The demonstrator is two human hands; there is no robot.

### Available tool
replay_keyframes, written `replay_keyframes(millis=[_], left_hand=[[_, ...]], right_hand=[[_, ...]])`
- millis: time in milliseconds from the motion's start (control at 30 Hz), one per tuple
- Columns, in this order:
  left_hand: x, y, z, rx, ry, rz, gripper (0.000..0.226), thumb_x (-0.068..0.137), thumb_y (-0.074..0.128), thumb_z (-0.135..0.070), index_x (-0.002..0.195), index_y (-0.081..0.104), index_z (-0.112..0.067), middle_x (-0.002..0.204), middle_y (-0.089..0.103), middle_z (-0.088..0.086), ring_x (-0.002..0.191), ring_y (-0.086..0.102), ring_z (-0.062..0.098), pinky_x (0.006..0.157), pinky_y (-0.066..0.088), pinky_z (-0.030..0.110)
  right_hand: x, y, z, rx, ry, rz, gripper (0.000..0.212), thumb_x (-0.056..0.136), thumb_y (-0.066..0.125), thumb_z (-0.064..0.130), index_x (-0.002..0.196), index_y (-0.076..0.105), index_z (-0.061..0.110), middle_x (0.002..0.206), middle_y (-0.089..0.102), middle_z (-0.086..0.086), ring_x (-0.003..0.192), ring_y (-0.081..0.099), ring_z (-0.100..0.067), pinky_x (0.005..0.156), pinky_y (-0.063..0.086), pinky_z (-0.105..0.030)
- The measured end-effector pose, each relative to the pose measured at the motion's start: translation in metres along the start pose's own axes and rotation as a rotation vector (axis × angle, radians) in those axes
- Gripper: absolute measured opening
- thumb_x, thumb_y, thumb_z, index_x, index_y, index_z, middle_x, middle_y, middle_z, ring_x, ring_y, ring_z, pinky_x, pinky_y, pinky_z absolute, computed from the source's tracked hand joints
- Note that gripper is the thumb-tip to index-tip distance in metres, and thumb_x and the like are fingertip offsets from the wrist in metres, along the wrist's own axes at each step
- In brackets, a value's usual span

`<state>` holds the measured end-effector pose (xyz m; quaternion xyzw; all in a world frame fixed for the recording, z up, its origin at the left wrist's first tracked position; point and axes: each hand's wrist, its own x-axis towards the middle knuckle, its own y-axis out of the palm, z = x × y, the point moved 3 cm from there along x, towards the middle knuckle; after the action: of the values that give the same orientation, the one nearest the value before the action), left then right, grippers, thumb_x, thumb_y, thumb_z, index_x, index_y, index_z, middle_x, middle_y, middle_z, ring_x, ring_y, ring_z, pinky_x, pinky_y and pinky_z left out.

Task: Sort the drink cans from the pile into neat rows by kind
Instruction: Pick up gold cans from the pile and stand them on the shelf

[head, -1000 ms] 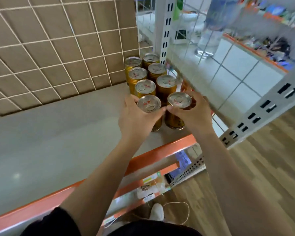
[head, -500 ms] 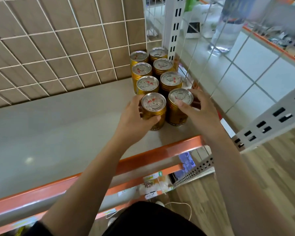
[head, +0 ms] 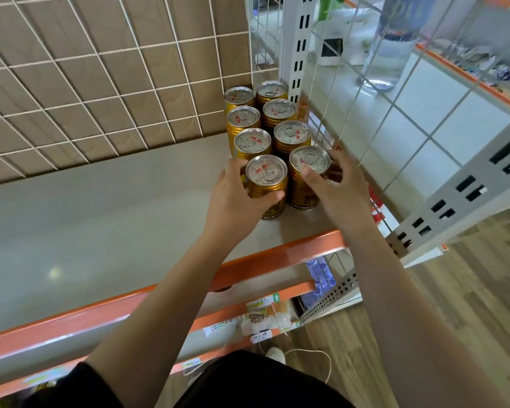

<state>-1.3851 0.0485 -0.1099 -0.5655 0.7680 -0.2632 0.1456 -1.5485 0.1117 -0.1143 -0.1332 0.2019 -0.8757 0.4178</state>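
Several gold drink cans with silver tops stand in two straight rows at the right end of a grey shelf (head: 100,225), running back to the wire wall. My left hand (head: 233,201) grips the front can of the left row (head: 266,184), thumb in front and fingers behind it. My right hand (head: 336,189) holds the front can of the right row (head: 306,172), thumb on its rim and fingers curled round its right side. Both front cans stand upright on the shelf, touching each other.
A white wire grid (head: 100,83) backs the shelf and another wire panel (head: 351,98) closes its right side. The shelf's orange front edge (head: 189,284) runs below my arms. A white slotted upright (head: 298,45) stands behind the cans. Lower shelves hold packaged goods.
Both hands have stayed on the two front cans. My right thumb has shifted onto the right can's rim, and the camera has swung slightly.
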Motion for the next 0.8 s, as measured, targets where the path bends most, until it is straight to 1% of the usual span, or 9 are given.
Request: replay_keyframes(millis=[33, 67, 133, 167, 333, 433, 567, 700, 800], left_hand=[[-0.002, 0.000, 0.000, 0.003, 0.006, 0.004, 0.065, 0.069, 0.080, -0.032, 0.122, 0.045, -0.017, 0.124, 0.056, 0.001, 0.111, 0.054, 0.016, 0.089, 0.048, 0.029], [-0.003, 0.000, -0.001, 0.001, 0.012, 0.013, 0.066, 0.070, 0.080, -0.031, 0.124, 0.044, -0.016, 0.126, 0.055, 0.001, 0.114, 0.053, 0.017, 0.092, 0.048, 0.031], [-0.005, -0.002, -0.002, 0.001, 0.017, 0.046, 0.071, 0.071, 0.080, -0.029, 0.129, 0.041, -0.016, 0.131, 0.052, 0.002, 0.118, 0.050, 0.019, 0.097, 0.046, 0.036], [-0.007, -0.003, -0.001, 0.007, 0.016, 0.067, 0.074, 0.071, 0.080, -0.029, 0.132, 0.039, -0.016, 0.133, 0.049, 0.003, 0.121, 0.048, 0.020, 0.099, 0.045, 0.037], [-0.022, -0.025, 0.009, 0.126, 0.042, 0.108, 0.083, 0.078, 0.074, -0.030, 0.144, 0.025, -0.018, 0.145, 0.036, 0.003, 0.130, 0.039, 0.020, 0.099, 0.036, 0.030], [-0.034, -0.052, 0.026, 0.228, 0.026, 0.056, 0.079, 0.083, 0.067, -0.035, 0.146, 0.022, -0.017, 0.149, 0.030, 0.005, 0.134, 0.033, 0.024, 0.103, 0.033, 0.034], [-0.055, -0.094, 0.058, 0.384, -0.026, -0.043, 0.076, 0.086, 0.061, -0.043, 0.146, 0.022, -0.016, 0.148, 0.031, 0.007, 0.131, 0.037, 0.030, 0.107, 0.033, 0.041], [-0.089, -0.139, 0.092, 0.469, -0.110, -0.140, 0.072, 0.086, 0.059, -0.045, 0.144, 0.027, -0.016, 0.145, 0.034, 0.008, 0.127, 0.040, 0.032, 0.106, 0.033, 0.043], [-0.122, -0.176, 0.117, 0.514, -0.169, -0.205, 0.070, 0.086, 0.059, -0.044, 0.143, 0.029, -0.014, 0.144, 0.036, 0.010, 0.126, 0.041, 0.034, 0.105, 0.030, 0.043]], right_hand=[[-0.002, 0.001, 0.001, -0.012, -0.002, -0.005, 0.057, 0.083, 0.063, 0.048, 0.132, 0.044, 0.026, 0.133, 0.043, 0.003, 0.107, 0.040, -0.003, 0.076, 0.033, -0.009], [-0.004, 0.002, 0.002, -0.031, -0.016, -0.022, 0.058, 0.083, 0.062, 0.049, 0.133, 0.043, 0.026, 0.136, 0.042, 0.002, 0.112, 0.042, -0.007, 0.084, 0.038, -0.015], [-0.010, 0.005, 0.007, -0.099, -0.076, -0.083, 0.061, 0.083, 0.063, 0.046, 0.136, 0.041, 0.024, 0.137, 0.041, -0.003, 0.124, 0.040, -0.018, 0.100, 0.041, -0.038], [-0.013, 0.006, 0.011, -0.140, -0.122, -0.116, 0.061, 0.083, 0.064, 0.043, 0.136, 0.041, 0.023, 0.136, 0.041, -0.005, 0.127, 0.039, -0.022, 0.103, 0.039, -0.044], [-0.035, 0.021, 0.041, -0.378, -0.411, -0.204, 0.057, 0.083, 0.061, 0.038, 0.131, 0.049, 0.011, 0.132, 0.046, -0.016, 0.127, 0.037, -0.036, 0.103, 0.036, -0.052], [-0.048, 0.046, 0.058, -0.461, -0.494, -0.141, 0.055, 0.081, 0.060, 0.038, 0.126, 0.053, 0.007, 0.131, 0.048, -0.018, 0.128, 0.037, -0.039, 0.110, 0.027, -0.049], [-0.074, 0.091, 0.077, -0.542, -0.508, 0.066, 0.057, 0.087, 0.059, 0.041, 0.134, 0.046, 0.012, 0.139, 0.039, -0.016, 0.134, 0.026, -0.037, 0.112, 0.020, -0.046], [-0.114, 0.136, 0.092, -0.565, -0.555, 0.171, 0.057, 0.089, 0.053, 0.046, 0.134, 0.046, 0.012, 0.137, 0.042, -0.016, 0.130, 0.031, -0.034, 0.107, 0.029, -0.045], [-0.147, 0.170, 0.106, -0.556, -0.613, 0.266, 0.056, 0.088, 0.056, 0.043, 0.132, 0.049, 0.009, 0.135, 0.044, -0.018, 0.129, 0.032, -0.035, 0.110, 0.027, -0.046]])
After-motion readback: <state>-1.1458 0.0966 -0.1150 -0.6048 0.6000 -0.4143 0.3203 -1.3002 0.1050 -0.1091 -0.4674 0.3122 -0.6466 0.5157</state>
